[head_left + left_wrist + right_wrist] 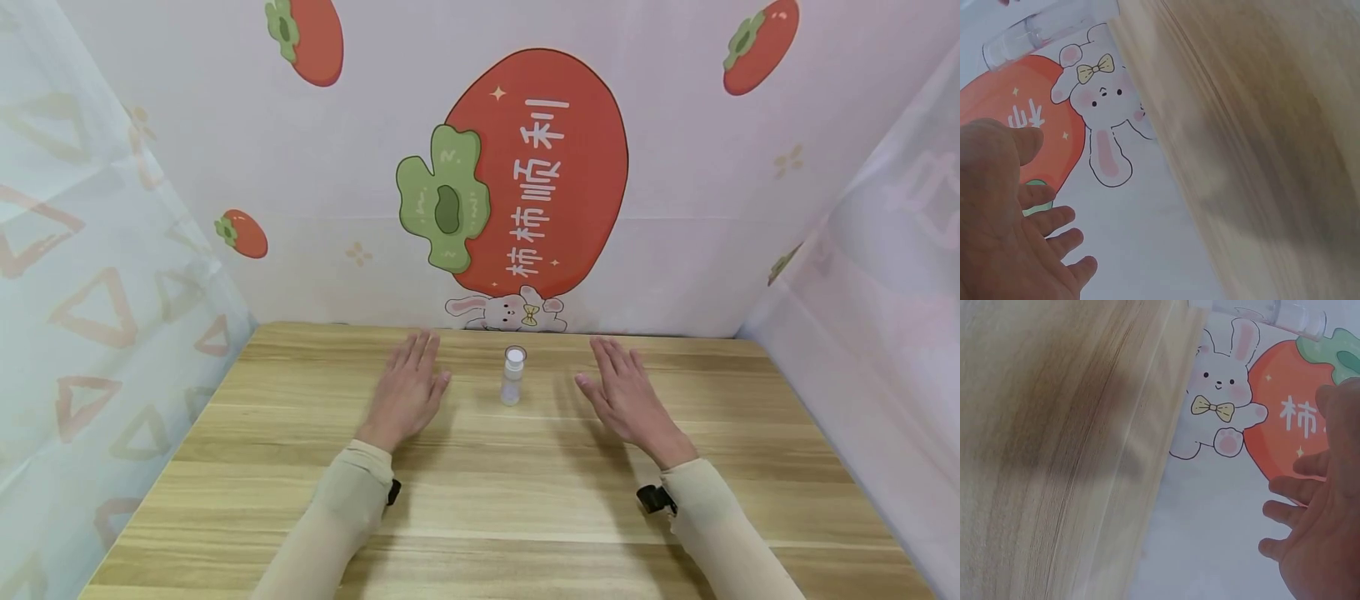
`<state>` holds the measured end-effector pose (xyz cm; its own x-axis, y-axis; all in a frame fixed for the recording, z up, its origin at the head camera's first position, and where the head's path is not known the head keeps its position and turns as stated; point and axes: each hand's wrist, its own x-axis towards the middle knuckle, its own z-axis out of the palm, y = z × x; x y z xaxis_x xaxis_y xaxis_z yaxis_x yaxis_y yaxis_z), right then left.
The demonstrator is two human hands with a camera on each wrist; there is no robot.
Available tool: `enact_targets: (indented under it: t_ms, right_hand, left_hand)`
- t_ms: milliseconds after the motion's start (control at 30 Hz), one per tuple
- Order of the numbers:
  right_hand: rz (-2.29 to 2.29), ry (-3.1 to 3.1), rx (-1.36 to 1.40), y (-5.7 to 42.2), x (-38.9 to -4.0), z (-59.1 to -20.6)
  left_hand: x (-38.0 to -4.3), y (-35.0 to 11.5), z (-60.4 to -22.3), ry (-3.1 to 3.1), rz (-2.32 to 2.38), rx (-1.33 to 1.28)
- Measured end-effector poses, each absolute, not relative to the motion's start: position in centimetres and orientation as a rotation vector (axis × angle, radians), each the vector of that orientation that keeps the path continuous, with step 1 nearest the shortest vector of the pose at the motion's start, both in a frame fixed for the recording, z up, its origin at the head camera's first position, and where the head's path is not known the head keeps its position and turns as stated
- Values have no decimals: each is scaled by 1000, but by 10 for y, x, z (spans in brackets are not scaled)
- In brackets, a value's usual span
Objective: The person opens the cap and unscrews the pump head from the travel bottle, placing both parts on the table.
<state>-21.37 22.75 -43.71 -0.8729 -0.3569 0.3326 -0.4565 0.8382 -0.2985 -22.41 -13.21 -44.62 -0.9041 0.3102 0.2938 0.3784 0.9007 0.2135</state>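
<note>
1. Small bottle [512, 382], clear-capped: upright on wood-grain worktop [517, 508], near back edge, between the hands, apart from both.
2. Left hand [405, 390]: fingers extended, slightly spread; thumb angled out on bottle side.
3. Right hand [628, 400]: likewise, mirrored.
4. Contact of hands with worktop: cannot tell.
5. Behind: white backdrop [682, 183] printed with large red fruit [581, 175] above a rabbit [501, 313].

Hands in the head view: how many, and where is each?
2: the left hand to the left of the bottle, the right hand to its right.
</note>
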Motion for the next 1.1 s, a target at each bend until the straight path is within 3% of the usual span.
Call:
enact_targets:
  t_ms: [1100]
  right_hand:
    - [676, -2858, 528, 212, -210, -437]
  left_hand:
    - [-223, -86, -449, -2849, -734, -595]
